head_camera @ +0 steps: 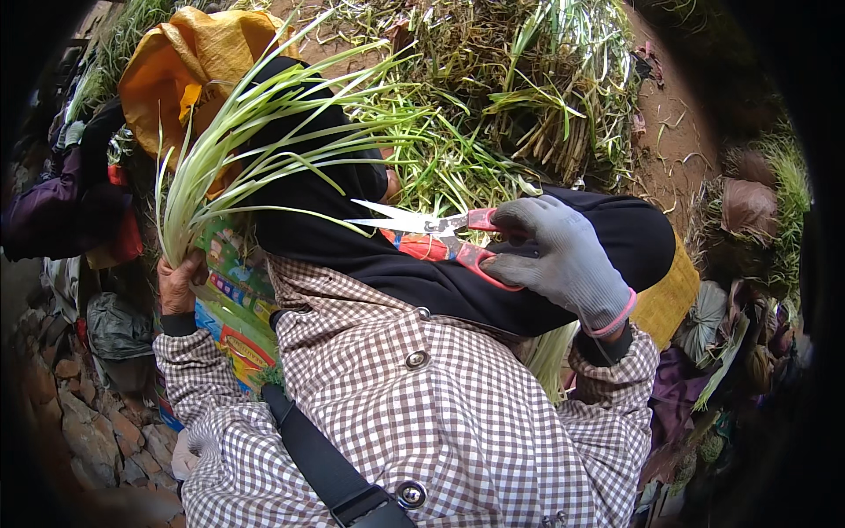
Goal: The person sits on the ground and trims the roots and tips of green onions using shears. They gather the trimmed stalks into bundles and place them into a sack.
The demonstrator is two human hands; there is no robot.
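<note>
My bare left hand [179,282] is closed around the lower end of a bundle of pale green, long-leaved stalks [218,158]. Their leaf tips fan out up and to the right, over my black-clad leg. In a grey knitted glove, my right hand [561,247] has its thumb and fingers in the handles of red-handled scissors [442,228]. The blades are parted and point left, close to one drooping leaf. From this view I cannot tell whether a blade touches that leaf. Below the scissors, a red object [422,246] shows between my legs.
A heap of cut leaves and dry stalks [528,86] lies on the ground ahead. An orange woven sack [191,59] stands at upper left, near another person's purple sleeve [53,191]. A printed colourful sheet [241,290] lies by my left arm. More pale stalks [553,353] show beneath my right forearm.
</note>
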